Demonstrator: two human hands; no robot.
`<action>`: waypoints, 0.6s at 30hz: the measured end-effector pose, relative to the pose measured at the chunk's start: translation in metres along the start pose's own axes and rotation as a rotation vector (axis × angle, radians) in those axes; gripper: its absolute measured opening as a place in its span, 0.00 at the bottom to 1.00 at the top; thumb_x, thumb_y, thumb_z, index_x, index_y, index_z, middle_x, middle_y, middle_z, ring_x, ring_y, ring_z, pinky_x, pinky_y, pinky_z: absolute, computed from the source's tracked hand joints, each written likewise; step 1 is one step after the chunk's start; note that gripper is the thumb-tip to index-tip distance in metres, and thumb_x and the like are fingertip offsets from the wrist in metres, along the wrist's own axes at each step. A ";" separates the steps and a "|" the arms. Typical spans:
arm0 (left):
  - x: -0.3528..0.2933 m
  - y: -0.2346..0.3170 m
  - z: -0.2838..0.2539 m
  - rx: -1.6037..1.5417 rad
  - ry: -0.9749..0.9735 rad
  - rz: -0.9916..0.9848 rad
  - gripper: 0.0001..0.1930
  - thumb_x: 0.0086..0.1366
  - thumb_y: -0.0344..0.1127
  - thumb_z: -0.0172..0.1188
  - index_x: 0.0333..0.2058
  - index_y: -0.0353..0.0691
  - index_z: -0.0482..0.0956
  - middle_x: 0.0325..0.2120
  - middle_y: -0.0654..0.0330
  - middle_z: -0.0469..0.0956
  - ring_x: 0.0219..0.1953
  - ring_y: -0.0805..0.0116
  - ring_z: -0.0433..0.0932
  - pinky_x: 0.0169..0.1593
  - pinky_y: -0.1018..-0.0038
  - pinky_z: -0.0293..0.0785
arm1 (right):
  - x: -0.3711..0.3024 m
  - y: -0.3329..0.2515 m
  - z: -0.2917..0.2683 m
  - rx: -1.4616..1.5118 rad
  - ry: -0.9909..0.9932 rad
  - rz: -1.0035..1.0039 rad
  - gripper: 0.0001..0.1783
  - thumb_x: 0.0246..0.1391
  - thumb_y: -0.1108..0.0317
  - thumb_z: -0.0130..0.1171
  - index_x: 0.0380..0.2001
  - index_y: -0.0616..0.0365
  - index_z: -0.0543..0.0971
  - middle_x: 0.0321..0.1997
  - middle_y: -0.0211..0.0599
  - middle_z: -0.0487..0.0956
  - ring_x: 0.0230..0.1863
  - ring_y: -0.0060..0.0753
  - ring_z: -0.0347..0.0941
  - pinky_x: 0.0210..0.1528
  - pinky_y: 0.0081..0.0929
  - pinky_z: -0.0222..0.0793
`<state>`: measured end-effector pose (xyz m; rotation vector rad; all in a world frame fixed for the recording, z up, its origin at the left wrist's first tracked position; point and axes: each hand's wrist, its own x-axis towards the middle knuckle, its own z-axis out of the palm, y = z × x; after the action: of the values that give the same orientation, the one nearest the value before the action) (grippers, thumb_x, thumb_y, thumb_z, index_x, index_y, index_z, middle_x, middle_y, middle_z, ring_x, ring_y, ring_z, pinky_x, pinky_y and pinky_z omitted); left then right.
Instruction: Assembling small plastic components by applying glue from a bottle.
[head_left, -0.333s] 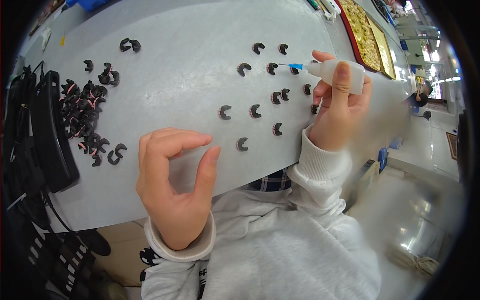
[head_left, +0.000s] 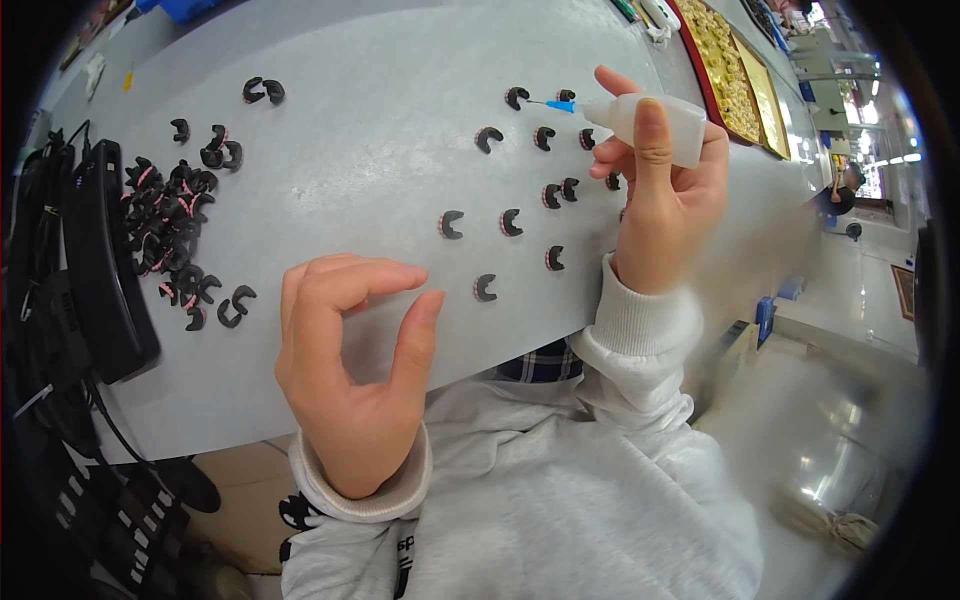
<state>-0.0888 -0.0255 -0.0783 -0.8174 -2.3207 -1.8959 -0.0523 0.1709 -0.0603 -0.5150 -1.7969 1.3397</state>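
Observation:
My right hand [head_left: 665, 190] grips a translucent white squeeze bottle [head_left: 655, 125] between thumb and fingers. The bottle's blue needle tip [head_left: 560, 105] points left, its thin end at a small black C-shaped piece [head_left: 516, 98] at the far side of the group; whether it touches I cannot tell. Several more such pieces, like the one with a pinkish toothed outer edge [head_left: 511, 222], lie spaced apart on the grey table [head_left: 340, 190]. Nearer to me, my left hand [head_left: 350, 370] holds nothing, thumb and curved fingers apart. A C-shaped piece [head_left: 485, 288] lies to its right.
At the left sits a pile of the same C-shaped pieces [head_left: 172, 225], beside a long black device [head_left: 108, 260] with cables. A red-rimmed tray [head_left: 715, 85] of small yellowish pieces stands at the far right. Another person [head_left: 840, 195] is in the background.
My right hand has moved the bottle away from me and slightly left, so its needle has gone from one C-shaped piece to another farther off. My left hand has barely moved.

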 end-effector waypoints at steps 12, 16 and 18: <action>-0.001 0.000 -0.001 0.008 0.004 -0.016 0.11 0.50 0.21 0.65 0.32 0.38 0.75 0.29 0.61 0.78 0.32 0.66 0.72 0.35 0.75 0.67 | 0.000 0.002 0.000 -0.020 -0.027 0.008 0.17 0.60 0.62 0.57 0.35 0.61 0.62 0.44 0.54 0.79 0.22 0.20 0.72 0.27 0.17 0.73; -0.001 0.000 -0.001 0.007 0.002 -0.014 0.11 0.50 0.22 0.65 0.32 0.38 0.75 0.29 0.61 0.78 0.32 0.66 0.72 0.35 0.74 0.66 | 0.000 0.003 0.001 -0.049 0.020 -0.016 0.17 0.61 0.60 0.56 0.36 0.61 0.63 0.45 0.56 0.79 0.22 0.18 0.71 0.27 0.15 0.72; -0.001 -0.001 -0.002 0.005 0.001 -0.011 0.10 0.50 0.22 0.65 0.32 0.38 0.75 0.29 0.61 0.78 0.32 0.66 0.71 0.34 0.74 0.66 | 0.000 0.003 0.003 -0.041 0.014 -0.018 0.17 0.61 0.60 0.56 0.36 0.61 0.63 0.45 0.56 0.79 0.22 0.19 0.72 0.27 0.15 0.72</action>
<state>-0.0890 -0.0276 -0.0787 -0.8045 -2.3334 -1.8936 -0.0549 0.1706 -0.0636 -0.5276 -1.8171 1.2856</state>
